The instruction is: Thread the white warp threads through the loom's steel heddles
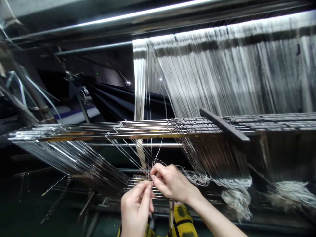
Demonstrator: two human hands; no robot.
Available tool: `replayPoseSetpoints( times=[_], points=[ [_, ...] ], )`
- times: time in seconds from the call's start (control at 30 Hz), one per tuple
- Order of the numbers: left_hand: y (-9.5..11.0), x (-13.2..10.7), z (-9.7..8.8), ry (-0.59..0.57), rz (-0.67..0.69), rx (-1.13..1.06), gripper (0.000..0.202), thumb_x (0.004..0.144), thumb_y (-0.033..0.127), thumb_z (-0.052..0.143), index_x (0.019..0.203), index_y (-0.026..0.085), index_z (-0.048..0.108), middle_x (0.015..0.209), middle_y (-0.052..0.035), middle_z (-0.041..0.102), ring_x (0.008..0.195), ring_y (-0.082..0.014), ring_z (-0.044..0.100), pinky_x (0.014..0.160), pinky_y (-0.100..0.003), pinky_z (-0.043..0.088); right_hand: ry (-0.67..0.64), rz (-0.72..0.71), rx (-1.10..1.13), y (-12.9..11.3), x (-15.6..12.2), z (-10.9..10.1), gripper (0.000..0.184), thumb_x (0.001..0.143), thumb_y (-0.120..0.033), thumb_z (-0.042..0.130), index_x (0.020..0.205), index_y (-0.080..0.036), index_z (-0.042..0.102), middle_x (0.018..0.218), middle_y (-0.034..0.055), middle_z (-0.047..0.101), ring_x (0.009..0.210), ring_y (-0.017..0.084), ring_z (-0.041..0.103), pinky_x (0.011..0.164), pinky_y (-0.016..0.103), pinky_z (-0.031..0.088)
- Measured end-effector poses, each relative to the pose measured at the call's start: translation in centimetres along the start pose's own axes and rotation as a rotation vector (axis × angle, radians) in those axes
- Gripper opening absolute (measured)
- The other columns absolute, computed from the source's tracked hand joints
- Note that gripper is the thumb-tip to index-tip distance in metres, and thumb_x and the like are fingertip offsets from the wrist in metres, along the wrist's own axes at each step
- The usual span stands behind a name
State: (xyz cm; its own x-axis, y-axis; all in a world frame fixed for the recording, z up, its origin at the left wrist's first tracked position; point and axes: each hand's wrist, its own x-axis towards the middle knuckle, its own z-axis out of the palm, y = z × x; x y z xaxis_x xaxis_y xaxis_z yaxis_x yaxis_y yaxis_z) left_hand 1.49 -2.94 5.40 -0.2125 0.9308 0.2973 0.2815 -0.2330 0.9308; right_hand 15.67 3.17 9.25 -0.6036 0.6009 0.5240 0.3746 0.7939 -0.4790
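Near the bottom centre, my left hand [137,205] has its thumb and fingers pinched together; whatever lies between the tips is too small to make out. My right hand [172,182] meets it from the right, fingertips closed on a fine white thread [160,146] that hangs from above and curls beside them. The two sets of fingertips almost touch. Just above them, a few thin wire heddles [123,153] slant down from the metal rods [81,128]. A flat bundle of pale warp threads [139,89] drops behind the rods.
A wide sheet of warp threads [209,72] fills the right. A dark flat bar [223,124] lies across the rods. Massed heddles [81,161] hang at left. Knotted thread ends [237,200] hang at lower right. Yellow-and-black patterned cloth [182,220] shows below my hands.
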Motion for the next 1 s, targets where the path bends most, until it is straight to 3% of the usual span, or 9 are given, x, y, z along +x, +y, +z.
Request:
replayPoseSetpoints(
  times=[0.07,0.13,0.2,0.3,0.53,0.63,0.73,0.87,1.0],
  points=[
    [0.0,-0.2,-0.3,0.078,0.064,0.081,0.021,0.074,0.032,0.058,0.086,0.017,0.068,0.057,-0.0014,0.06,0.045,-0.0112,0.051,0.049,-0.023,0.043,0.002,-0.019,-0.007,-0.2,-0.1,0.0,0.01,0.082,-0.014,0.046,0.088,-0.015,0.053,0.052,-0.0047,0.048,0.043,0.008,0.039,0.047,0.02,0.03],
    [-0.1,0.0,-0.8,0.081,-0.041,0.012,0.034,0.075,0.036,0.057,0.104,0.018,0.063,0.054,0.0,0.059,0.04,-0.009,0.045,0.042,-0.021,0.038,0.048,-0.076,0.016,-0.1,-0.5,0.0,0.018,0.084,-0.013,0.043,0.099,-0.016,0.052,0.062,-0.002,0.054,0.047,0.009,0.042,0.05,0.021,0.032],
    [-0.4,0.4,-1.2,-0.046,-0.234,-0.128,0.045,0.079,0.04,0.051,0.115,0.014,0.054,0.046,0.0024,0.056,0.03,-0.0048,0.03,0.033,-0.017,0.024,0.137,-0.121,0.055,0.2,-1.1,0.0,0.025,0.084,-0.012,0.043,0.108,-0.016,0.05,0.066,-0.0011,0.056,0.047,0.008,0.042,0.049,0.02,0.032],
    [-0.5,0.8,-1.3,-0.206,-0.328,-0.193,0.04,0.079,0.042,0.049,0.098,0.008,0.059,0.04,0.0026,0.052,0.028,-0.0024,0.022,0.032,-0.017,0.014,0.231,-0.156,0.125,0.6,-1.6,0.1,0.023,0.084,-0.012,0.045,0.105,-0.015,0.052,0.061,-0.0027,0.053,0.043,0.007,0.037,0.045,0.02,0.029],
    [1.0,-0.8,0.1,0.02,0.125,0.156,0.023,0.084,0.03,0.046,0.08,0.014,0.062,0.048,0.0029,0.05,0.042,-0.009,0.046,0.046,-0.02,0.036,-0.055,-0.028,0.069,-0.1,-0.4,-0.3,0.01,0.081,-0.013,0.046,0.089,-0.016,0.052,0.051,-0.0077,0.039,0.042,0.007,0.034,0.045,0.02,0.027],
    [0.5,-1.2,-0.2,-0.032,0.298,0.287,0.023,0.085,0.024,0.043,0.08,0.015,0.063,0.051,0.0018,0.052,0.044,-0.0099,0.05,0.049,-0.02,0.039,-0.111,0.025,0.044,-0.9,-0.3,-0.6,0.008,0.079,-0.011,0.048,0.083,-0.017,0.049,0.05,-0.0084,0.038,0.043,0.007,0.034,0.047,0.02,0.028],
    [-0.9,-0.8,-1.1,-0.13,0.207,0.318,0.025,0.087,0.025,0.04,0.085,0.016,0.063,0.046,0.0034,0.052,0.042,-0.0102,0.051,0.05,-0.019,0.04,-0.082,0.053,0.082,-1.6,-1.2,-1.1,0.015,0.081,-0.012,0.048,0.095,-0.018,0.051,0.052,-0.008,0.041,0.044,0.007,0.038,0.048,0.02,0.031],
    [-1.5,1.1,-2.0,-0.107,0.184,0.305,0.027,0.088,0.028,0.04,0.086,0.017,0.064,0.049,0.0036,0.054,0.046,-0.0104,0.054,0.054,-0.02,0.041,0.196,0.062,0.259,-3.0,-2.3,-2.3,0.024,0.09,-0.014,0.039,0.109,-0.023,0.05,0.057,-0.0055,0.045,0.046,0.008,0.044,0.045,0.018,0.034],
    [-1.3,2.5,-1.6,-0.084,0.196,0.301,0.029,0.088,0.03,0.039,0.088,0.018,0.064,0.053,0.0026,0.056,0.051,-0.0112,0.055,0.058,-0.021,0.041,0.211,0.035,0.34,-5.6,-3.9,-4.9,0.028,0.093,-0.022,0.035,0.077,-0.021,0.058,0.096,0.005,0.056,0.066,0.011,0.056,0.06,0.022,0.048]
  ],
)
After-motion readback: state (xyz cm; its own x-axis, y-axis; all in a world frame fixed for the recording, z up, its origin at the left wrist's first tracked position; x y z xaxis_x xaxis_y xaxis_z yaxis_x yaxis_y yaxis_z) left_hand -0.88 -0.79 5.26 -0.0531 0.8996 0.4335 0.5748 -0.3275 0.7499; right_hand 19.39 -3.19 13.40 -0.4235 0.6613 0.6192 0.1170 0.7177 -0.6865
